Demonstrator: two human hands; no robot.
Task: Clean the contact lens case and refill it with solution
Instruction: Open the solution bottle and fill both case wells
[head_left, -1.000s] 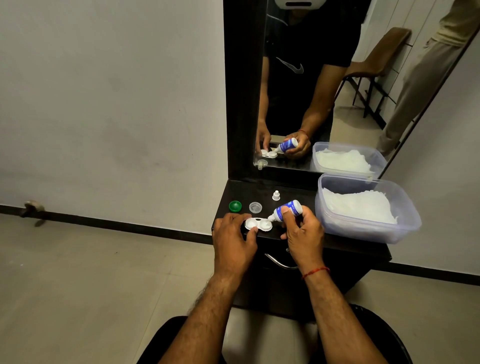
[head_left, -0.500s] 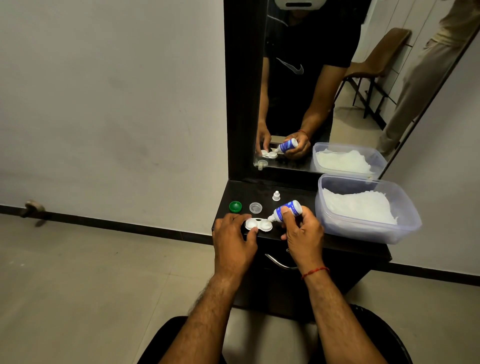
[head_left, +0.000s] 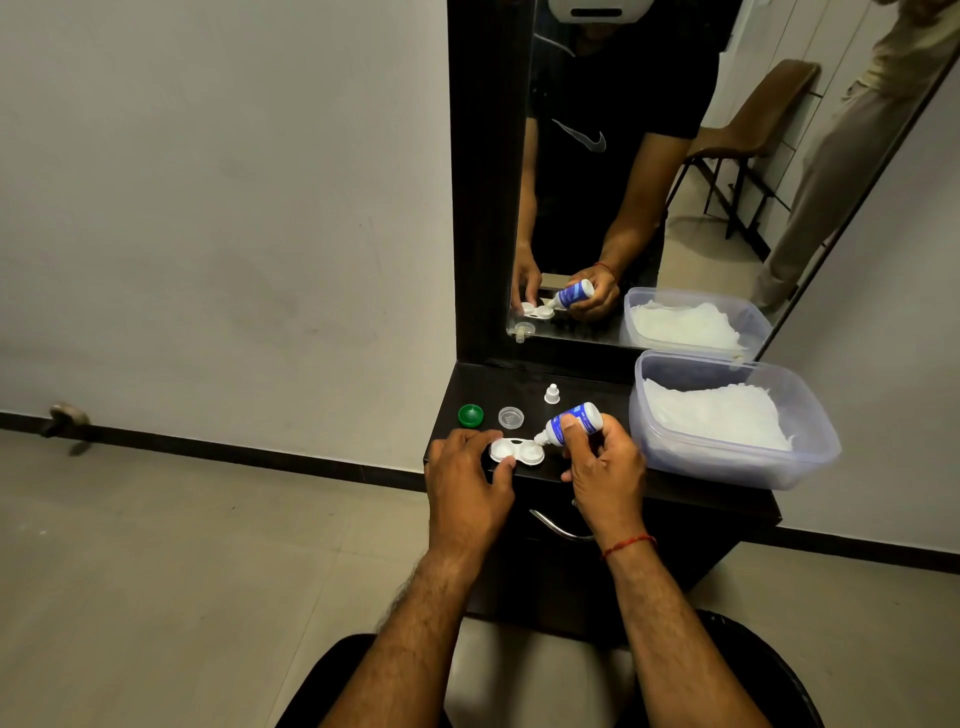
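A white two-well contact lens case (head_left: 518, 451) lies uncapped on the black dresser top (head_left: 582, 382), near its front edge. My left hand (head_left: 467, 480) grips the case's left end with thumb and fingers. My right hand (head_left: 602, 467) holds a small blue-and-white solution bottle (head_left: 574, 422), tilted so its nozzle points down at the right well. A green cap (head_left: 470, 415) and a clear cap (head_left: 510, 418) lie just behind the case. The bottle's small white cap (head_left: 551, 394) stands further back.
A clear plastic tub (head_left: 727, 457) holding white tissues sits on the right of the dresser top, close to my right hand. A mirror (head_left: 649, 171) rises behind the top. A drawer handle (head_left: 558, 527) curves below the front edge. My knees are beneath.
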